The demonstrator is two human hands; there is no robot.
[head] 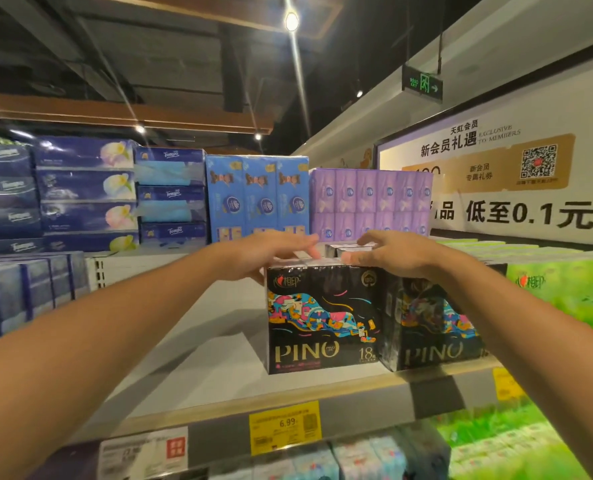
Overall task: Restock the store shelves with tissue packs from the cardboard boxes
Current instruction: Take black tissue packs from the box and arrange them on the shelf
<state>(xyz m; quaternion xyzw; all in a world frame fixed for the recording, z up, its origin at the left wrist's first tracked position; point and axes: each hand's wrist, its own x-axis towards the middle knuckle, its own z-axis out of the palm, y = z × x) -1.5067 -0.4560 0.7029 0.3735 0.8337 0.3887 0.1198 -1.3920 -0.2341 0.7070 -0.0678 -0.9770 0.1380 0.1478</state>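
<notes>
A black PINO tissue pack [323, 320] stands on the grey shelf [191, 341], near its front edge. My left hand [264, 254] lies over the pack's top left corner with straight fingers, its thumb down the left side. Resting on the top right of the same pack, my right hand [388, 254] has its fingers lightly bent, thumb and forefinger pointing left. A second black PINO pack [437, 334] stands touching it on the right, partly hidden by my right forearm. Behind my fingers the top of another dark pack [343, 249] shows.
Green tissue packs [565, 289] fill the shelf to the right. Blue and purple packs [368, 202] line the back, dark blue boxes [83, 192] the left. A yellow price tag [284, 427] hangs on the shelf edge. Bare shelf lies left of the PINO pack.
</notes>
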